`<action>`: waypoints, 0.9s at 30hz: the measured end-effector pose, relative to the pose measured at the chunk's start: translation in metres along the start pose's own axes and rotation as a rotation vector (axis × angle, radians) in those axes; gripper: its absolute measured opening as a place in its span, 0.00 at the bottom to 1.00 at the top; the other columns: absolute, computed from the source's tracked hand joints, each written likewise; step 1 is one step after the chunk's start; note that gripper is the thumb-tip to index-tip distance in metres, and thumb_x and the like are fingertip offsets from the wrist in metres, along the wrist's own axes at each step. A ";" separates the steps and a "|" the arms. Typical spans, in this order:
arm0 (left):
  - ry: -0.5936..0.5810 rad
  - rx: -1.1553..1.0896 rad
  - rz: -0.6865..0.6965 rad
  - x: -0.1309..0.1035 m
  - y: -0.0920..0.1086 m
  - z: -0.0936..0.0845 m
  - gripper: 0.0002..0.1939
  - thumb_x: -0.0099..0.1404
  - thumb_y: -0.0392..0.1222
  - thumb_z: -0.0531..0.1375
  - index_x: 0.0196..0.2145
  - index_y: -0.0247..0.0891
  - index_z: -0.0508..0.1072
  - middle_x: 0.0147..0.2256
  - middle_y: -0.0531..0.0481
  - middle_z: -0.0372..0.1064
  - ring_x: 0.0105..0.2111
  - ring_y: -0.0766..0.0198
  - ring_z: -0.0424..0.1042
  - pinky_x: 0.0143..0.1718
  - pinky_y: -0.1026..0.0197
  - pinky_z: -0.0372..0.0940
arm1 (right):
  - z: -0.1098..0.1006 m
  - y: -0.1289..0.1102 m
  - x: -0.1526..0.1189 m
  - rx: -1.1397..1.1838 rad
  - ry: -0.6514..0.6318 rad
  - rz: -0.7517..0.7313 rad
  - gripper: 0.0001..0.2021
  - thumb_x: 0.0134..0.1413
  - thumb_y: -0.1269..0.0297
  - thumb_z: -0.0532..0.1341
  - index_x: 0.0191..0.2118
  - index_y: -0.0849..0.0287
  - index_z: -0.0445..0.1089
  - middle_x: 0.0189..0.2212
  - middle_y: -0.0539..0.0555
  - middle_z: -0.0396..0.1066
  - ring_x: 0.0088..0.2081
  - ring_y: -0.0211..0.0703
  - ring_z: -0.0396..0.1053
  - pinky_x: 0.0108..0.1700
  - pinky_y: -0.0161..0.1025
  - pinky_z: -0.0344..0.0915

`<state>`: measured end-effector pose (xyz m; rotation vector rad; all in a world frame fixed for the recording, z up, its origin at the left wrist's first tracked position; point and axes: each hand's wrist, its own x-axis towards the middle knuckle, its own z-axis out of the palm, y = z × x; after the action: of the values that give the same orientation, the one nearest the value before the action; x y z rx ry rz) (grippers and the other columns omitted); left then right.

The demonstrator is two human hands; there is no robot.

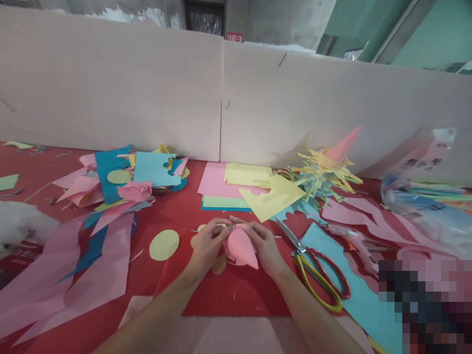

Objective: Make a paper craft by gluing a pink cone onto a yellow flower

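Note:
Between my two hands is a pink paper cone (242,247), its pointed tip angled down toward me and slightly right. My left hand (208,241) is closed on the cone's far left edge, thumb and fingers pinched near a small dark spot. On the other side, my right hand (265,243) pinches the far right edge. Fringed bits of pink paper show along the cone's near left side. Just right of my right hand lie scissors (313,265) with one red and one yellow handle. Round yellow paper discs (164,245) lie left of my left hand.
A finished-looking fringed paper piece with a pink cone top (332,157) stands at back right. Pink and yellow sheets (249,174) lie ahead. A pink glue gun (354,241) and blue paper (332,250) are at right. Pink scraps (106,255) cover the left; a white partition (147,93) rises behind.

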<state>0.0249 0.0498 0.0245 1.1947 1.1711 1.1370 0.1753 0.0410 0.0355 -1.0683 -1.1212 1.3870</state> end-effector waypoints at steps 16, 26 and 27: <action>-0.011 -0.013 0.021 -0.001 0.004 0.002 0.15 0.57 0.49 0.56 0.40 0.37 0.66 0.23 0.54 0.68 0.26 0.66 0.68 0.25 0.67 0.60 | -0.001 -0.001 0.001 -0.027 -0.054 -0.021 0.14 0.48 0.54 0.60 0.21 0.58 0.64 0.27 0.51 0.67 0.36 0.43 0.65 0.36 0.35 0.59; -0.006 -0.055 0.038 -0.001 0.003 0.002 0.17 0.57 0.49 0.56 0.41 0.36 0.66 0.24 0.52 0.69 0.27 0.65 0.69 0.28 0.65 0.62 | -0.002 0.002 -0.001 -0.015 0.037 0.030 0.14 0.47 0.51 0.60 0.24 0.57 0.65 0.24 0.49 0.68 0.28 0.40 0.64 0.29 0.35 0.58; -0.019 -0.059 0.035 -0.001 0.002 0.002 0.17 0.58 0.49 0.55 0.42 0.37 0.65 0.24 0.53 0.68 0.26 0.65 0.69 0.27 0.66 0.62 | -0.001 0.000 -0.002 -0.017 0.022 0.036 0.15 0.48 0.51 0.60 0.23 0.57 0.64 0.27 0.50 0.69 0.30 0.41 0.65 0.30 0.35 0.58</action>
<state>0.0265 0.0489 0.0267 1.1830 1.0988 1.1764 0.1769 0.0395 0.0356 -1.1182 -1.1045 1.3932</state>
